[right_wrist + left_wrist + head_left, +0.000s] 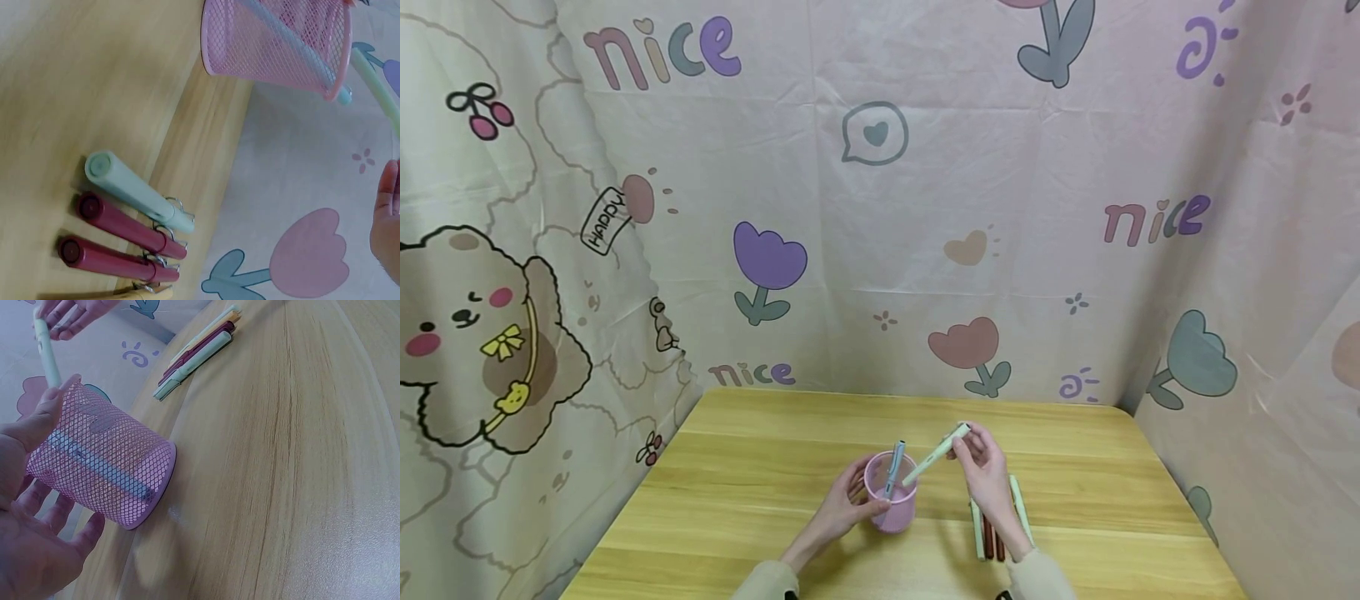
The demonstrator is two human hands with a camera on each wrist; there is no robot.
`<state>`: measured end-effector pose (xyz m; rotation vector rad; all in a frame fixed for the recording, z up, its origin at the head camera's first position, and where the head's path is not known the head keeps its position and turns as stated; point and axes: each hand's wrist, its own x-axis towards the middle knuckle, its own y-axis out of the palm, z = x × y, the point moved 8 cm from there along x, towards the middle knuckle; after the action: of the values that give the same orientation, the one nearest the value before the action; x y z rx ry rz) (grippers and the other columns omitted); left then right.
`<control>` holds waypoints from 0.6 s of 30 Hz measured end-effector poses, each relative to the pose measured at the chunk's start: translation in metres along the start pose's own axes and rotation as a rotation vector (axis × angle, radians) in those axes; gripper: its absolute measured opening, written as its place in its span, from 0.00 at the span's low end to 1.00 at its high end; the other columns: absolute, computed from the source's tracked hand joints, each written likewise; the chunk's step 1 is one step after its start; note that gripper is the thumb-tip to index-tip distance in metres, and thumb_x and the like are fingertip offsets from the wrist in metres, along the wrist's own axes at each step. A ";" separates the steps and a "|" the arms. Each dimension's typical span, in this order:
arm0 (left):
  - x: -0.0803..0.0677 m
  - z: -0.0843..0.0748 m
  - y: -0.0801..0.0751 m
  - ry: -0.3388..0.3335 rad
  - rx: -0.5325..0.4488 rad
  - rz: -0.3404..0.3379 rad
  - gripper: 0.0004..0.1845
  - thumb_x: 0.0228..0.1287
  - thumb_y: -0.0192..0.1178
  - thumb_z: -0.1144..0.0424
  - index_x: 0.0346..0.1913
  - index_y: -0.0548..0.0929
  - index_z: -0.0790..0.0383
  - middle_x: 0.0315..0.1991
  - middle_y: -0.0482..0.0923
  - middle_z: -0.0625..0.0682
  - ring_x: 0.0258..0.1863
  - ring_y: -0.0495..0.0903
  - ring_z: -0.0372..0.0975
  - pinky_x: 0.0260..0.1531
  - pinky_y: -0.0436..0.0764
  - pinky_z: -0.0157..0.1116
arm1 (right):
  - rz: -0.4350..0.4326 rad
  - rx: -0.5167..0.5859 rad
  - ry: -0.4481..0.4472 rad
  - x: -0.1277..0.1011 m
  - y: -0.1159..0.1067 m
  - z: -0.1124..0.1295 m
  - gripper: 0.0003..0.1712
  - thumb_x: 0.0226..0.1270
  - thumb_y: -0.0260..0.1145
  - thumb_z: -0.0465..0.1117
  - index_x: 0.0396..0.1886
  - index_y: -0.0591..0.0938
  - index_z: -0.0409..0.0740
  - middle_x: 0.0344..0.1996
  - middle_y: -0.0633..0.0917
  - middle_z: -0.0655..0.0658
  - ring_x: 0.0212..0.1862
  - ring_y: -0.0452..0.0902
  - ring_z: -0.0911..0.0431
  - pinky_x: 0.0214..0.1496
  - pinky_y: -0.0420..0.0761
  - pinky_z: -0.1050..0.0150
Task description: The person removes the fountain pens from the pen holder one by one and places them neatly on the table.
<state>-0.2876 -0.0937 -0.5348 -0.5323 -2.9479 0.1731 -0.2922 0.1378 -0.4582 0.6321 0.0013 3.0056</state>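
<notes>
My left hand point(844, 508) holds a pink mesh pen holder point(895, 518), thumb at its near rim and fingers along its side. A light blue pen point(895, 467) leans inside it; the left wrist view shows its lower end near the base through the mesh. My right hand point(987, 475) pinches a light green pen point(936, 456) by its upper end, tilted down to the left. The pen's lower end overlaps the holder's mouth in the head view. In the right wrist view only part of my right hand point(386, 219) shows at the right edge.
On the wooden table point(760, 467), right of the holder, several pens lie side by side: light green point(134, 187), dark red point(128, 225) and yellow point(140, 294). My right forearm partly covers them in the head view. A printed curtain point(880, 250) hangs behind the table.
</notes>
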 end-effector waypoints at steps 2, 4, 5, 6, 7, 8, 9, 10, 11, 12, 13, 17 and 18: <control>0.000 0.000 0.000 0.000 -0.002 0.001 0.45 0.62 0.70 0.64 0.76 0.56 0.70 0.75 0.58 0.73 0.75 0.57 0.67 0.75 0.60 0.63 | -0.006 0.009 -0.019 0.001 -0.004 0.002 0.16 0.76 0.58 0.32 0.58 0.73 0.29 0.40 0.89 0.52 0.38 0.84 0.66 0.45 0.89 0.70; 0.000 0.001 0.000 0.000 -0.004 0.001 0.45 0.62 0.70 0.64 0.76 0.56 0.70 0.75 0.58 0.73 0.75 0.57 0.67 0.75 0.60 0.64 | -0.014 0.020 -0.041 0.002 -0.008 0.003 0.15 0.76 0.57 0.31 0.58 0.73 0.29 0.39 0.88 0.58 0.38 0.83 0.67 0.45 0.88 0.71; 0.000 0.001 0.000 0.000 -0.004 0.000 0.45 0.62 0.70 0.64 0.76 0.56 0.70 0.75 0.58 0.73 0.75 0.57 0.67 0.75 0.60 0.63 | -0.019 0.028 -0.054 0.003 -0.011 0.004 0.15 0.76 0.56 0.31 0.58 0.72 0.29 0.39 0.87 0.60 0.38 0.83 0.67 0.44 0.88 0.72; 0.000 0.001 0.000 -0.001 -0.005 -0.001 0.45 0.62 0.70 0.64 0.76 0.56 0.70 0.75 0.58 0.73 0.75 0.58 0.67 0.75 0.60 0.63 | -0.026 0.035 -0.067 0.003 -0.013 0.005 0.15 0.76 0.55 0.30 0.58 0.72 0.30 0.38 0.87 0.61 0.38 0.82 0.67 0.44 0.87 0.73; 0.000 0.001 0.000 0.000 -0.007 -0.001 0.45 0.62 0.70 0.64 0.76 0.56 0.70 0.75 0.58 0.73 0.75 0.58 0.67 0.75 0.60 0.63 | -0.032 0.045 -0.081 0.003 -0.015 0.006 0.14 0.76 0.55 0.29 0.58 0.72 0.30 0.38 0.86 0.60 0.38 0.82 0.67 0.43 0.87 0.73; 0.000 0.001 0.000 -0.001 -0.008 -0.002 0.45 0.62 0.70 0.64 0.76 0.56 0.70 0.75 0.58 0.73 0.75 0.58 0.67 0.75 0.60 0.63 | -0.037 0.052 -0.090 0.004 -0.017 0.007 0.14 0.77 0.54 0.29 0.58 0.71 0.31 0.38 0.86 0.60 0.38 0.82 0.67 0.43 0.87 0.73; 0.000 0.001 0.000 0.000 -0.008 -0.003 0.45 0.62 0.70 0.64 0.76 0.56 0.70 0.75 0.59 0.72 0.75 0.58 0.67 0.75 0.61 0.63 | -0.040 0.058 -0.099 0.004 -0.020 0.007 0.14 0.77 0.54 0.29 0.58 0.71 0.31 0.39 0.86 0.60 0.38 0.81 0.67 0.43 0.86 0.74; 0.000 0.001 0.000 -0.001 -0.009 -0.004 0.45 0.61 0.71 0.64 0.76 0.56 0.70 0.75 0.59 0.72 0.75 0.58 0.67 0.75 0.61 0.63 | -0.042 0.057 -0.104 0.004 -0.022 0.007 0.14 0.77 0.53 0.29 0.59 0.71 0.32 0.39 0.86 0.60 0.38 0.81 0.67 0.43 0.86 0.74; 0.000 0.000 0.000 -0.001 -0.008 -0.005 0.45 0.61 0.71 0.64 0.76 0.56 0.70 0.75 0.59 0.73 0.75 0.58 0.67 0.75 0.61 0.63 | -0.042 0.055 -0.106 0.004 -0.024 0.007 0.14 0.77 0.53 0.29 0.59 0.71 0.33 0.39 0.86 0.60 0.38 0.81 0.67 0.43 0.86 0.74; 0.000 0.000 0.000 -0.004 -0.010 -0.006 0.46 0.61 0.71 0.64 0.76 0.56 0.70 0.75 0.59 0.72 0.75 0.58 0.67 0.75 0.61 0.63 | -0.040 0.047 -0.105 0.004 -0.026 0.007 0.14 0.77 0.52 0.29 0.59 0.71 0.33 0.39 0.86 0.60 0.39 0.81 0.68 0.45 0.85 0.75; 0.000 0.000 0.000 -0.005 -0.009 -0.006 0.45 0.61 0.71 0.64 0.76 0.56 0.70 0.75 0.59 0.72 0.75 0.58 0.67 0.75 0.61 0.63 | -0.036 0.043 -0.102 0.004 -0.028 0.007 0.15 0.78 0.52 0.29 0.60 0.71 0.34 0.39 0.85 0.60 0.40 0.81 0.68 0.46 0.85 0.76; -0.001 0.000 0.000 -0.010 -0.011 -0.008 0.45 0.62 0.71 0.64 0.76 0.57 0.69 0.75 0.58 0.72 0.75 0.58 0.67 0.75 0.61 0.64 | -0.020 0.037 -0.089 0.004 -0.036 0.008 0.15 0.79 0.50 0.30 0.61 0.70 0.34 0.39 0.85 0.61 0.44 0.82 0.67 0.50 0.84 0.77; -0.001 0.000 0.000 -0.010 -0.012 -0.007 0.45 0.62 0.71 0.64 0.76 0.57 0.69 0.75 0.58 0.72 0.75 0.58 0.67 0.75 0.61 0.63 | -0.017 0.044 -0.085 0.003 -0.039 0.009 0.15 0.79 0.49 0.30 0.61 0.70 0.36 0.40 0.84 0.61 0.44 0.82 0.68 0.51 0.84 0.77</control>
<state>-0.2872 -0.0943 -0.5347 -0.5235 -2.9621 0.1572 -0.2889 0.1764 -0.4496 0.7597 0.0683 2.9677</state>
